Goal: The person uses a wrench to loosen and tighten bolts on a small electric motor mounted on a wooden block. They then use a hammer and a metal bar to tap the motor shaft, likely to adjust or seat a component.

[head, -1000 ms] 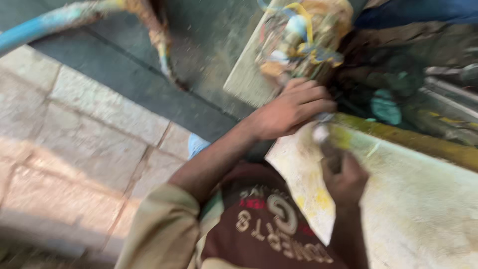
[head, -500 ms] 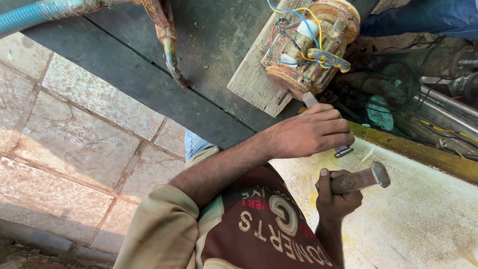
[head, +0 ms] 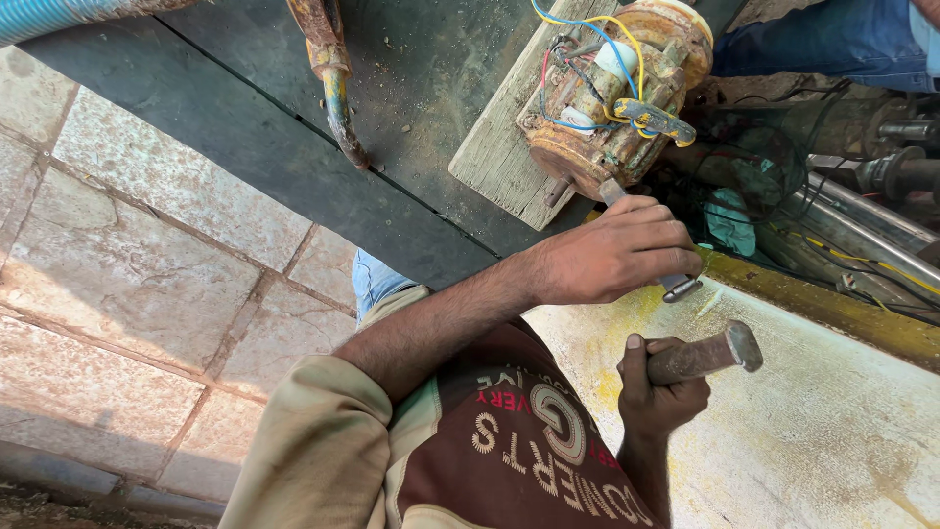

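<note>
L hand (head: 612,260) closed around one chisel (head: 641,240); tip set against the rusty motor (head: 612,93) just above. R hand (head: 658,397) closed on one hammer (head: 707,355), head just below chisel's rear end, not touching. One motor, on one wood block (head: 509,147) on dark bench (head: 245,137).

My left hand (head: 612,260) reaches forward on a bare, outstretched forearm, fingers curled tight into a fist, knuckles up. My right hand (head: 661,392) sits nearer my chest, wrist bent, fist closed, thumb on top.
</note>
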